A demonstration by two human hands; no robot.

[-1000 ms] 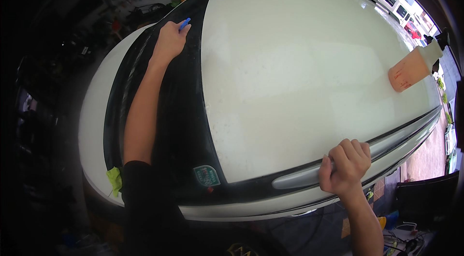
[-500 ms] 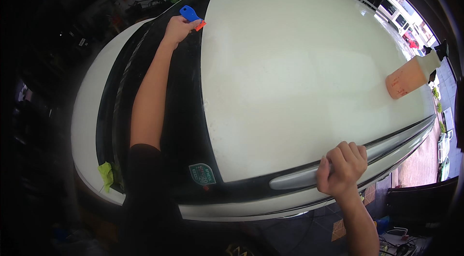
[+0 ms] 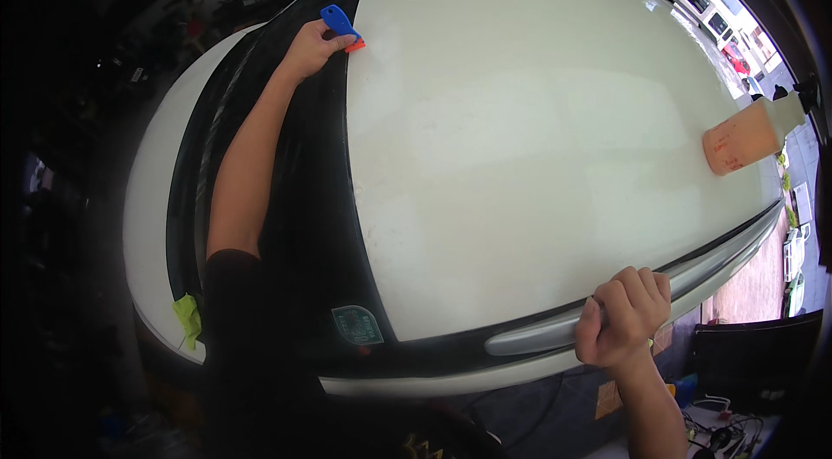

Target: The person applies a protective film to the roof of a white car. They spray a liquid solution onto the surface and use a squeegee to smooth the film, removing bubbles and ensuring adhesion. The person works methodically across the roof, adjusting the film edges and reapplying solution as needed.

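Observation:
My left hand [image 3: 314, 49] reaches far over the dark windshield [image 3: 299, 182] and grips a scraper [image 3: 337, 20] with a blue handle and an orange blade. The blade touches the seam where the glass meets the front edge of the white car roof [image 3: 511, 138]. Nearer to me, my right hand [image 3: 626, 314] is wrapped round the silver roof rail [image 3: 537, 332] along the roof's near side. A spray bottle [image 3: 744, 140] with orange liquid stands on the roof at the right.
A green cloth [image 3: 187, 320] lies at the near left, by the hood [image 3: 149, 199]. A sticker [image 3: 357, 325] sits in the windshield's near corner. Cables [image 3: 728, 433] and other items lie at the lower right. Parked vehicles [image 3: 797, 260] stand outside on the right.
The scraper blade has shifted slightly toward the roof edge and turned a little in my left hand. My right hand stays on the rail. The whole view has shifted slightly.

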